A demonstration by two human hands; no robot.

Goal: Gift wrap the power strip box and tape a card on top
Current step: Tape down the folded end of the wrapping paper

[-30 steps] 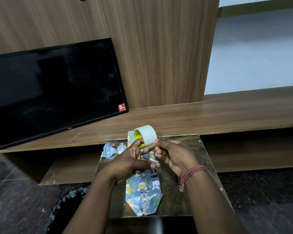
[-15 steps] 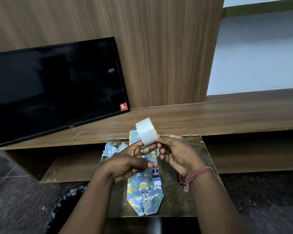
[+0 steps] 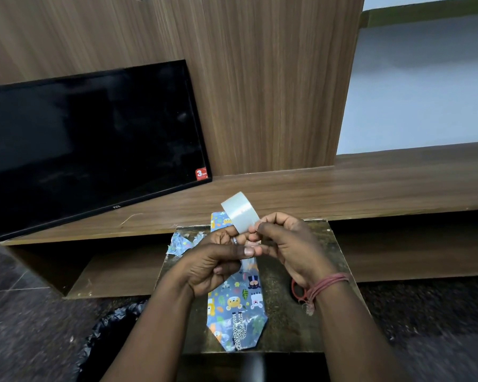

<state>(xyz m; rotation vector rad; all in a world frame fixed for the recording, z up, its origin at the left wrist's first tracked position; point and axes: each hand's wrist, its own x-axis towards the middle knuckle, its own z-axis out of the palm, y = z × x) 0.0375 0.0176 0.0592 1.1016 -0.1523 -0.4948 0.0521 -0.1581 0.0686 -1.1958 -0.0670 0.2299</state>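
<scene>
Left hand (image 3: 213, 260): raised above the small table, fingers curled round the lower part of the tape roll (image 3: 240, 212), thumb stretched to the right toward the other hand.
Right hand (image 3: 286, 244): just right of the left hand, touching it, fingertips pinched at the near right edge of the roll; whether they hold a loose end of tape cannot be told.
Tape roll: clear, held tilted above both hands, its broad band facing the camera.
Wrapped box (image 3: 236, 304): long and narrow, in blue paper with animal prints, lying on the table directly below the two hands, running from near to far; its near end is folded to a point, its middle is hidden by the hands.
Table (image 3: 287, 321): small, dark, mottled top.
Paper scraps (image 3: 181, 244): crumpled, at the far left corner of the table.
Scissors (image 3: 298, 292): red handles showing beside the right wrist, mostly hidden.
Television (image 3: 89, 144): black, leaning on the wooden shelf, far left.
</scene>
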